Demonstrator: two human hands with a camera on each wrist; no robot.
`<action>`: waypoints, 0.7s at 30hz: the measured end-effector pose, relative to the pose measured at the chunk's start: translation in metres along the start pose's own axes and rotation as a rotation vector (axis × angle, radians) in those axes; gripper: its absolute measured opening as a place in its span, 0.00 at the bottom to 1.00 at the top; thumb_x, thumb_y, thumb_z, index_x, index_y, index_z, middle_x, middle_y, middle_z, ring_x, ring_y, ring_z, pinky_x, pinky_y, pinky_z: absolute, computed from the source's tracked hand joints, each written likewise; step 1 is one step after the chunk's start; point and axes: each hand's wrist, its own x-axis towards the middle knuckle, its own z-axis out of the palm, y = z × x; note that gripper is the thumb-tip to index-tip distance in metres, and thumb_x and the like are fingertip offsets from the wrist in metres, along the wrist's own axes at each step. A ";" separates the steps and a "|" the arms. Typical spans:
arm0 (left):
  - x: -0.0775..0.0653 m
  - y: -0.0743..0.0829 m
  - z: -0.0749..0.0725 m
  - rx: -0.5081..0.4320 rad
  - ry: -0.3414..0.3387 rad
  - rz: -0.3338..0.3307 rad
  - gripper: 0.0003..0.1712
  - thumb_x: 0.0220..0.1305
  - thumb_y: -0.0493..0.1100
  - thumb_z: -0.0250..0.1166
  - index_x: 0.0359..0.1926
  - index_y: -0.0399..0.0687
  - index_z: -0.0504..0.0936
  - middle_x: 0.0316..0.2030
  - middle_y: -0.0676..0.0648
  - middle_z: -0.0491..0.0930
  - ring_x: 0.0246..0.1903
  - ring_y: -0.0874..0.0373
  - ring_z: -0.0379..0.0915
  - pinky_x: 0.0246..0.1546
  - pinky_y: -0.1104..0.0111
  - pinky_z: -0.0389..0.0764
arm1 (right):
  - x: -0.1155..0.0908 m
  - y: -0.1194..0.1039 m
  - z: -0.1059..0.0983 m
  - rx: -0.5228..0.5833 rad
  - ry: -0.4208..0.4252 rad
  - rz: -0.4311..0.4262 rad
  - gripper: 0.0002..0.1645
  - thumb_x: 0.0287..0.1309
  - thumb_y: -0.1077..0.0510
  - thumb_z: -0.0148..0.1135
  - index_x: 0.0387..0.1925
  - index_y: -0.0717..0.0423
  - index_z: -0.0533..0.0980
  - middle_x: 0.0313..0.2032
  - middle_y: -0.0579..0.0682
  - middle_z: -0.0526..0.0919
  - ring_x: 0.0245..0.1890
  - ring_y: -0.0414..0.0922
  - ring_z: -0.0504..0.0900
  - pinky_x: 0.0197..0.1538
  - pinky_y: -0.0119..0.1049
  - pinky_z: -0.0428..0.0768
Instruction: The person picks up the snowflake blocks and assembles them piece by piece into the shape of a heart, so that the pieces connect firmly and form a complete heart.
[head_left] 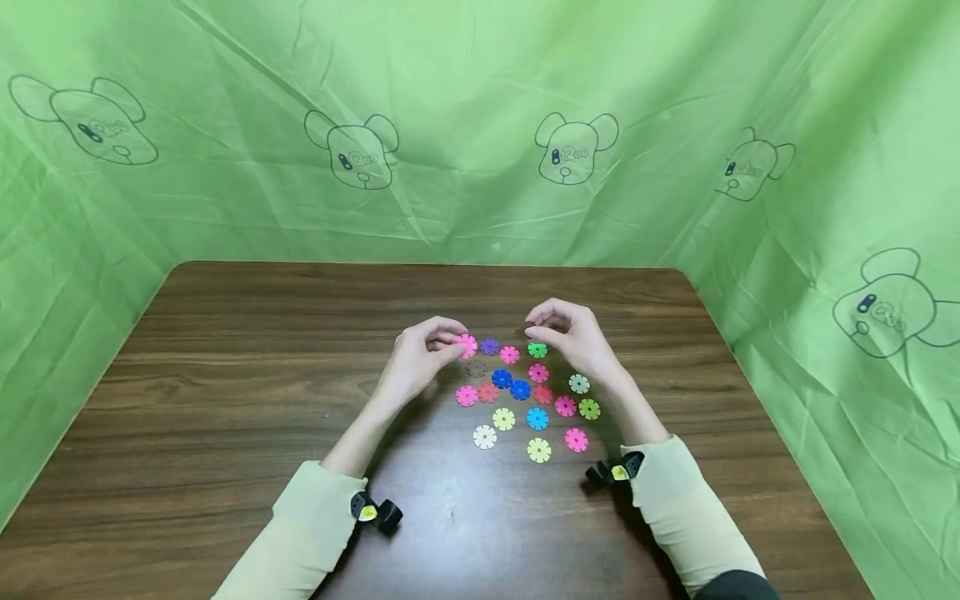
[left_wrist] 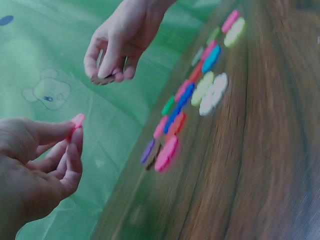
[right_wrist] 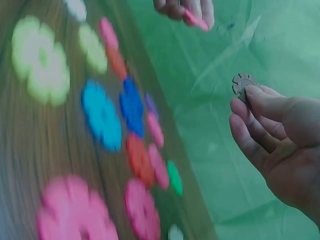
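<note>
Between thumb and fingertips, my left hand (head_left: pixel 424 358) pinches a pink notched plastic disc (left_wrist: pixel 77 121), the flower-shaped snowflake kind. My right hand (head_left: pixel 576 335) pinches a brown notched disc (right_wrist: pixel 243 84) by its lower edge, its slots showing in the right wrist view. Both hands are raised over the far side of a loose group of similar discs, apart from each other. Nearest the left hand lie a purple disc (head_left: pixel 490 346) and a brown disc (head_left: pixel 476 368). A green disc (head_left: pixel 537 350) lies just below the right fingertips in the head view.
Several more discs lie flat on the brown wooden table (head_left: pixel 247 400), among them a blue disc (head_left: pixel 502 379), a light-blue disc (head_left: pixel 537 418), a white disc (head_left: pixel 484 437) and a yellow disc (head_left: pixel 538 451). A green curtain (head_left: pixel 465 217) with printed bear heads surrounds the table.
</note>
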 end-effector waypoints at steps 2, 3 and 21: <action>-0.004 0.002 0.000 -0.055 0.035 -0.007 0.13 0.64 0.39 0.73 0.49 0.48 0.87 0.42 0.43 0.90 0.40 0.57 0.85 0.42 0.74 0.83 | -0.001 -0.008 0.007 -0.002 0.006 -0.016 0.09 0.63 0.62 0.70 0.44 0.62 0.83 0.36 0.58 0.89 0.35 0.53 0.88 0.37 0.37 0.85; -0.006 0.003 0.000 -0.080 0.051 -0.012 0.13 0.64 0.40 0.73 0.49 0.49 0.88 0.43 0.43 0.90 0.40 0.57 0.85 0.43 0.74 0.83 | -0.002 -0.012 0.010 0.003 0.008 -0.024 0.09 0.63 0.62 0.70 0.44 0.61 0.83 0.36 0.57 0.89 0.35 0.54 0.87 0.37 0.37 0.84; -0.020 0.025 0.004 -0.240 0.079 -0.049 0.12 0.64 0.39 0.73 0.49 0.44 0.90 0.40 0.39 0.90 0.32 0.66 0.83 0.38 0.67 0.86 | -0.011 -0.043 0.041 0.067 0.047 -0.076 0.06 0.64 0.61 0.70 0.42 0.54 0.84 0.38 0.55 0.90 0.36 0.39 0.85 0.41 0.31 0.81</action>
